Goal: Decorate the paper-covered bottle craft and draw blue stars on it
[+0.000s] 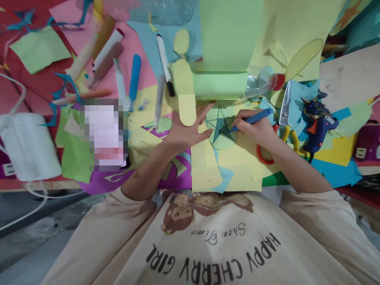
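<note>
My right hand (255, 128) grips a blue marker (257, 117), its tip down on a pale green paper piece (227, 143). A five-pointed star (221, 126) is outlined in dark ink there, partly shaded inside. My left hand (187, 133) lies with fingers spread at the paper's left edge. A rounded pale yellow paper strip (187, 109) hides part of that hand. Just beyond both hands lies a clear plastic bottle (258, 82) with a red cap, wrapped in light green paper (221, 85). Yellow paper sheets (237, 168) lie beneath.
Scissors (285, 103) with red and yellow handles and a blue glue gun (317, 136) lie at right. Several markers, including a capped blue one (135, 75), are scattered at left. A blurred-out phone (103, 134) and a white power adapter (31, 146) sit farther left. Paper scraps surround everything.
</note>
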A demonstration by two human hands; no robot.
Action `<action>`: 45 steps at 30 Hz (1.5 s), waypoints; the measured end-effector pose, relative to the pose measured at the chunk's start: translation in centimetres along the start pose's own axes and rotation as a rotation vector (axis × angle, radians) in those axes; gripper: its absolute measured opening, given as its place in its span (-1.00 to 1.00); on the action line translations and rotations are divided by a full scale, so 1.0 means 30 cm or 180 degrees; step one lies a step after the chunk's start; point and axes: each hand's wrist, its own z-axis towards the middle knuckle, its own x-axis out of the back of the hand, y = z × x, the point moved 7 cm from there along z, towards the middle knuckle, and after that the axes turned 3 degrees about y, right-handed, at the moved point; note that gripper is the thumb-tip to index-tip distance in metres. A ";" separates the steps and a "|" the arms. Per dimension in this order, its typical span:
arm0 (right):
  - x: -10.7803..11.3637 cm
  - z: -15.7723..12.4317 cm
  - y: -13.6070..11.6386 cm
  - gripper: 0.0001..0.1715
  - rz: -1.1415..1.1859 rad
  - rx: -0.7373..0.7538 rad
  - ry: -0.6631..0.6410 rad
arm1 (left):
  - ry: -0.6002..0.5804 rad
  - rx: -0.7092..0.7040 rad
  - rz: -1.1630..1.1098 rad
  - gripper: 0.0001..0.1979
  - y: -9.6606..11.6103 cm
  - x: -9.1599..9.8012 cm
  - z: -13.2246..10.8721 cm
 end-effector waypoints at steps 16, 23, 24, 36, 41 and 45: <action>-0.016 -0.011 0.011 -0.76 -0.0391 -0.0182 -0.0299 | 0.0120 -0.0023 0.0032 -0.28 0.011 0.006 0.000; -0.024 -0.012 -0.002 -0.72 -0.0516 -0.0135 -0.0442 | -0.0086 0.0141 0.0011 -0.27 0.019 0.013 -0.001; -0.025 -0.012 -0.003 -0.71 -0.0531 -0.0129 -0.0454 | -0.0098 0.0149 0.0013 -0.27 0.019 0.014 -0.001; -0.026 -0.015 -0.003 -0.68 -0.0604 -0.0118 -0.0525 | -0.0023 0.0088 0.0023 -0.27 0.003 0.005 0.000; -0.020 -0.011 0.005 -0.70 -0.0391 -0.0175 -0.0419 | 0.0042 0.0023 -0.0020 -0.27 0.002 0.007 0.003; -0.014 -0.007 0.002 -0.82 -0.0051 -0.0098 -0.0269 | -0.0004 0.0071 0.0007 -0.26 0.005 0.009 0.003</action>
